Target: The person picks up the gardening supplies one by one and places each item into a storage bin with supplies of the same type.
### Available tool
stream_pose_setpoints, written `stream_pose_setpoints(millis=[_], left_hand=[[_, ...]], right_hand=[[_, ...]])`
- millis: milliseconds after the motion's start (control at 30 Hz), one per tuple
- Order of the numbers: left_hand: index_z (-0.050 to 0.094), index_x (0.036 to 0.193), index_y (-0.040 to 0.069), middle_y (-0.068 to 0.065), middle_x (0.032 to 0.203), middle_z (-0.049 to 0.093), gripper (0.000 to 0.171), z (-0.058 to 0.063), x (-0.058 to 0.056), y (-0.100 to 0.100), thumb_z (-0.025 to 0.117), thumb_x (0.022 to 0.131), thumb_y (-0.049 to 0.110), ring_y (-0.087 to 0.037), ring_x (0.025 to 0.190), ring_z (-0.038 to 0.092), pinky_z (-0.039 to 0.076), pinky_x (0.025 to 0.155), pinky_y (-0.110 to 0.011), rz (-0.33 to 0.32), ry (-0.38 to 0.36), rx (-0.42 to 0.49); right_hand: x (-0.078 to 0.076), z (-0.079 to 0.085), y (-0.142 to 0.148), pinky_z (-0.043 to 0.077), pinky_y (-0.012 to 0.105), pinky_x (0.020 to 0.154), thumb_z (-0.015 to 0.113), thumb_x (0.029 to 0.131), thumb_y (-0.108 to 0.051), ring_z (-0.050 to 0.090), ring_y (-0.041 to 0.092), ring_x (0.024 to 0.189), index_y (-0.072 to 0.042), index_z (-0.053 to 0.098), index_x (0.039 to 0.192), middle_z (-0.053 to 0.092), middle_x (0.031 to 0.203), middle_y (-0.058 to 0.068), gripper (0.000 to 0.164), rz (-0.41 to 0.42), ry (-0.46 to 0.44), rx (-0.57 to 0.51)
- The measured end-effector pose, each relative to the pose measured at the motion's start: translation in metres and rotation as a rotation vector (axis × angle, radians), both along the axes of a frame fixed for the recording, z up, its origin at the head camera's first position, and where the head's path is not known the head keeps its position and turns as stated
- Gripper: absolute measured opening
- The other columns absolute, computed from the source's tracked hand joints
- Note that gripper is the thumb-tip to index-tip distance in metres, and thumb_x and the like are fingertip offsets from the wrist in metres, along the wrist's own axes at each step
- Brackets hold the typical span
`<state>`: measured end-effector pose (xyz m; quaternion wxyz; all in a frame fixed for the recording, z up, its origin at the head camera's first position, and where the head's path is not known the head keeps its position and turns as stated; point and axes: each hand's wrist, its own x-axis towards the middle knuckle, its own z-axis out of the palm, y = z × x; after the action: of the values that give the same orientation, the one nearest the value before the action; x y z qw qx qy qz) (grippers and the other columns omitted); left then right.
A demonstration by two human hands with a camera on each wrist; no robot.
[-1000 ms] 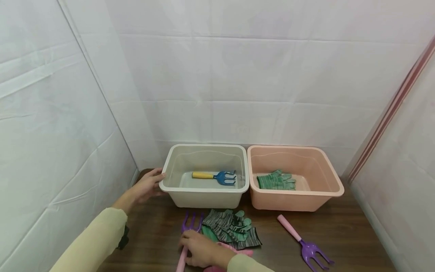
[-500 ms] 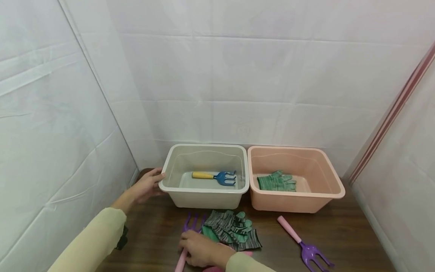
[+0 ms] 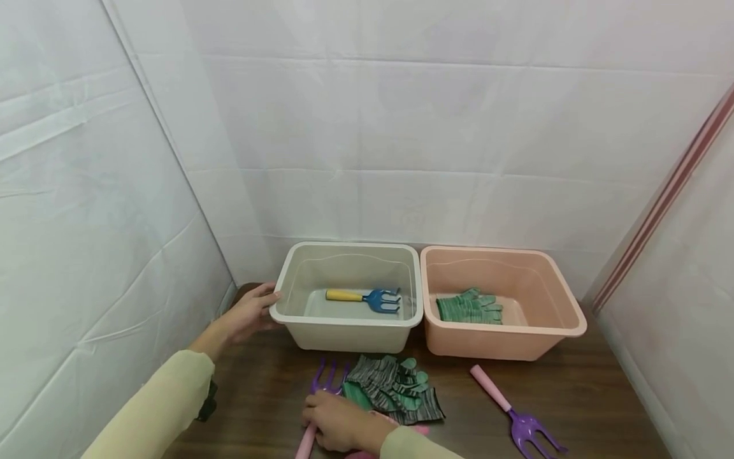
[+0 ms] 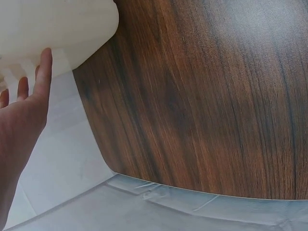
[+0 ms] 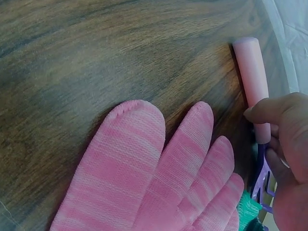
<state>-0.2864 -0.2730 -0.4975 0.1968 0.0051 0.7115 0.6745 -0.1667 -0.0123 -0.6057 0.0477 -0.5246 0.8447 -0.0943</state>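
With thumb and fingers, my right hand (image 3: 341, 417) grips a hand fork by its pink handle (image 5: 251, 82), close to where the purple tines (image 3: 331, 376) begin. This fork lies on the table, tines pointing at the bins. My left hand (image 3: 249, 313) touches the left side of the grey-white bin (image 3: 350, 335), its fingers (image 4: 44, 77) extended along the outer wall. A blue hand fork with a yellow handle (image 3: 344, 295) lies inside that bin. Beside my right hand are a pink glove (image 5: 120, 178), partly hidden in the head view, and black-and-green gloves (image 3: 390, 386).
Right of the grey-white bin stands a peach bin (image 3: 482, 344) holding a green glove (image 3: 469, 307). Another purple hand fork (image 3: 527, 430) with a pink handle lies on the dark wooden table (image 3: 258, 401) at the right. White sheeting (image 3: 367, 127) encloses the back and sides.
The view has shifted very slightly. Both hands and the objects otherwise stay where they were, with my right hand holding the fork handle throughout.
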Motion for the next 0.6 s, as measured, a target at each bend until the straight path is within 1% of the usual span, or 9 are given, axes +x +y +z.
stream_pose_setpoints(millis=[133, 200, 300, 433, 600], left_hand=[[0.020, 0.165, -0.001, -0.036, 0.161, 0.032, 0.059, 0.0005, -0.0007, 0.0004, 0.043, 0.116, 0.023, -0.032, 0.129, 0.061, 0.053, 0.105, -0.059, 0.002, 0.003, 0.000], [0.019, 0.165, -0.001, -0.037, 0.161, 0.031, 0.060, 0.0004, -0.0010, 0.0008, 0.043, 0.116, 0.023, -0.030, 0.127, 0.062, 0.051, 0.107, -0.061, -0.001, 0.001, 0.003], [0.019, 0.166, -0.001, -0.036, 0.161, 0.032, 0.060, -0.0005, -0.0015, 0.0016, 0.043, 0.116, 0.023, -0.034, 0.130, 0.060, 0.045, 0.110, -0.066, 0.004, -0.005, 0.013], [0.020, 0.165, -0.001, -0.036, 0.161, 0.032, 0.059, -0.0027, -0.0018, 0.0019, 0.043, 0.116, 0.023, -0.045, 0.140, 0.050, 0.043, 0.111, -0.068, 0.004, -0.001, 0.019], [0.020, 0.165, -0.001, -0.036, 0.161, 0.032, 0.059, -0.0037, -0.0018, 0.0008, 0.043, 0.116, 0.023, -0.044, 0.140, 0.050, 0.044, 0.111, -0.068, 0.008, 0.003, 0.018]], right_hand=[[-0.0009, -0.0023, -0.0012, 0.045, 0.010, 0.083, 0.084, 0.087, -0.015, 0.052, 0.000, 0.099, -0.026, 0.078, 0.113, 0.061, 0.108, -0.014, 0.028, 0.015, 0.037, -0.008], [-0.0015, -0.0041, -0.0019, 0.044, 0.010, 0.083, 0.083, 0.088, -0.014, 0.052, 0.000, 0.097, -0.026, 0.078, 0.112, 0.061, 0.106, -0.014, 0.027, 0.028, 0.059, -0.013], [-0.0018, -0.0063, -0.0021, 0.044, 0.011, 0.083, 0.082, 0.089, -0.015, 0.052, 0.000, 0.096, -0.027, 0.077, 0.111, 0.061, 0.105, -0.014, 0.026, 0.049, 0.090, -0.019], [-0.0019, -0.0071, -0.0017, 0.044, 0.013, 0.082, 0.081, 0.089, -0.016, 0.052, 0.001, 0.095, -0.028, 0.075, 0.110, 0.061, 0.104, -0.015, 0.026, 0.071, 0.124, -0.019], [-0.0029, -0.0009, -0.0019, 0.046, 0.014, 0.081, 0.082, 0.090, -0.019, 0.054, 0.001, 0.095, -0.030, 0.075, 0.114, 0.061, 0.105, -0.014, 0.027, 0.083, 0.155, -0.005]])
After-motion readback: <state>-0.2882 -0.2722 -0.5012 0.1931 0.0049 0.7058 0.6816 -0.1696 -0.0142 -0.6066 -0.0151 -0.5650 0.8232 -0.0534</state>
